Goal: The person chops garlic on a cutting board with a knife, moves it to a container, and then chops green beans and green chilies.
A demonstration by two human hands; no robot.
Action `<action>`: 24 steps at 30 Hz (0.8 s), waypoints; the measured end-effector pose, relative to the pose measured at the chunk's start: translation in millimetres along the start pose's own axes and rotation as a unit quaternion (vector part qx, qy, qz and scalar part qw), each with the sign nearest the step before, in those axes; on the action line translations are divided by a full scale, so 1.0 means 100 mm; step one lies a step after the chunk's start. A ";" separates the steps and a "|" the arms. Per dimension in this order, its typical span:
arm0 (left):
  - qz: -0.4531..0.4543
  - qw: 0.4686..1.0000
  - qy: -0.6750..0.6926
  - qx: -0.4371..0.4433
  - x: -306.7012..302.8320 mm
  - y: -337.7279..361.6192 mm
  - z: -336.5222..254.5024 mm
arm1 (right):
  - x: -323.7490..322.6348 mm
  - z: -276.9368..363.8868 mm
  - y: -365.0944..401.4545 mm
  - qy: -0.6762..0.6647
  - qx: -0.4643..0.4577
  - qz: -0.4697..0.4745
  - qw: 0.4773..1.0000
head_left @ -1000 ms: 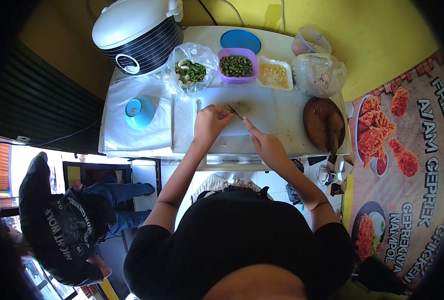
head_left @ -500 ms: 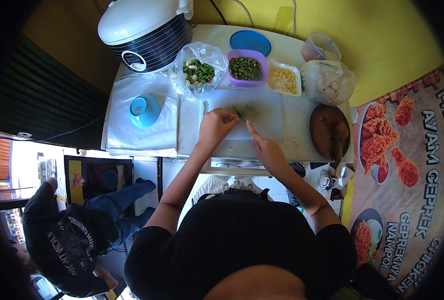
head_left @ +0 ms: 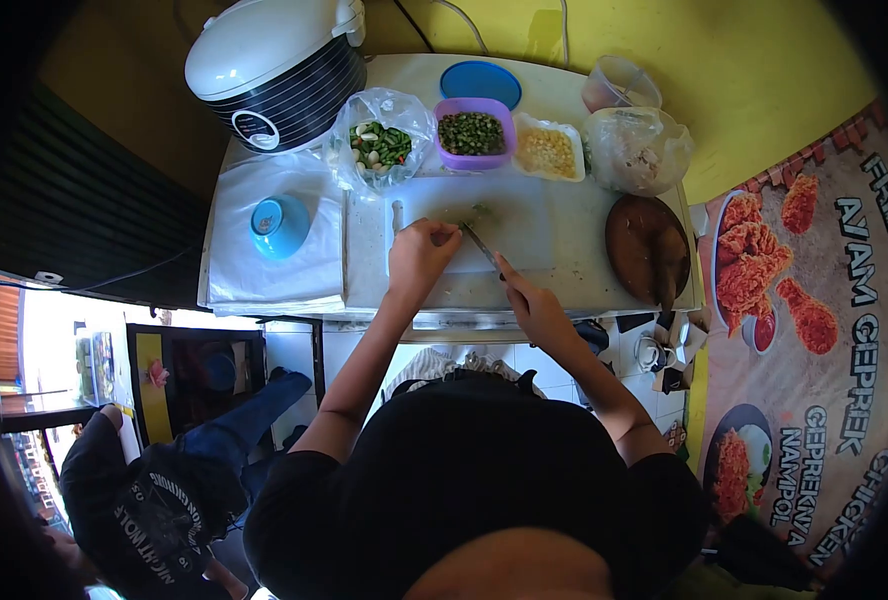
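A knife (head_left: 483, 250) is in my right hand (head_left: 537, 305), its tip near the fingers of my left hand (head_left: 423, 258). Those left fingers are pinched over the white cutting board (head_left: 524, 215); what they hold is too small to make out. A few green bits (head_left: 480, 209) lie on the board just beyond the knife tip. Behind the board stand a plastic bag of green chilies and garlic (head_left: 381, 147), a purple container of chopped green pieces (head_left: 472, 134) and a tray of yellowish pieces (head_left: 548, 151).
A rice cooker (head_left: 274, 75) stands at the back left, with an upturned blue bowl (head_left: 280, 226) before it. A stone mortar with a pestle (head_left: 647, 250) sits at the right, near a plastic bag (head_left: 639, 150). Another person (head_left: 154, 510) is at the lower left.
The view has shifted slightly. The knife has swung from the board's middle, its blade now slanting down to my right hand, and the right hand has moved a little lower.
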State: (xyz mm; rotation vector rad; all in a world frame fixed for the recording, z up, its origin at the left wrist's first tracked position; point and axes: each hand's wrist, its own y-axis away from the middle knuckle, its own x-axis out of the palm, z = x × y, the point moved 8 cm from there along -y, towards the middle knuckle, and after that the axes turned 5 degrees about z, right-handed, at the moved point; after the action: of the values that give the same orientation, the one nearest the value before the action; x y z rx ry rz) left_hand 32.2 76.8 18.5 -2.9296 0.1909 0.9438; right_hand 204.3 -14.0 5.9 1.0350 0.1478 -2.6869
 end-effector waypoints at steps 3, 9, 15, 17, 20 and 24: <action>-0.001 1.000 -0.009 -0.010 -0.01 0.01 -0.01 | -0.04 0.03 -0.10 -0.024 0.032 0.027 0.999; -0.015 1.000 -0.021 -0.011 -0.01 0.01 0.00 | -0.03 0.11 -0.19 -0.038 0.026 0.030 0.998; -0.016 1.000 -0.023 -0.010 -0.03 0.00 0.02 | 0.04 0.10 -0.18 -0.004 0.024 0.044 0.999; -0.009 1.000 -0.020 -0.017 -0.03 0.01 0.02 | 0.06 0.09 -0.17 0.028 0.005 0.026 0.999; -0.013 1.000 -0.019 -0.015 -0.04 0.03 -0.01 | 0.03 0.10 -0.18 0.048 0.008 0.040 0.998; -0.020 1.000 -0.017 -0.008 -0.04 0.02 0.01 | 0.05 0.11 -0.18 0.082 0.000 0.040 0.996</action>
State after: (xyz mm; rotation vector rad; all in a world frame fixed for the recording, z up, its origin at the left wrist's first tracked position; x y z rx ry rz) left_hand 27.9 75.0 20.1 -2.9178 0.1240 0.9942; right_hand 188.7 0.5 10.7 1.2338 0.1345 -2.5302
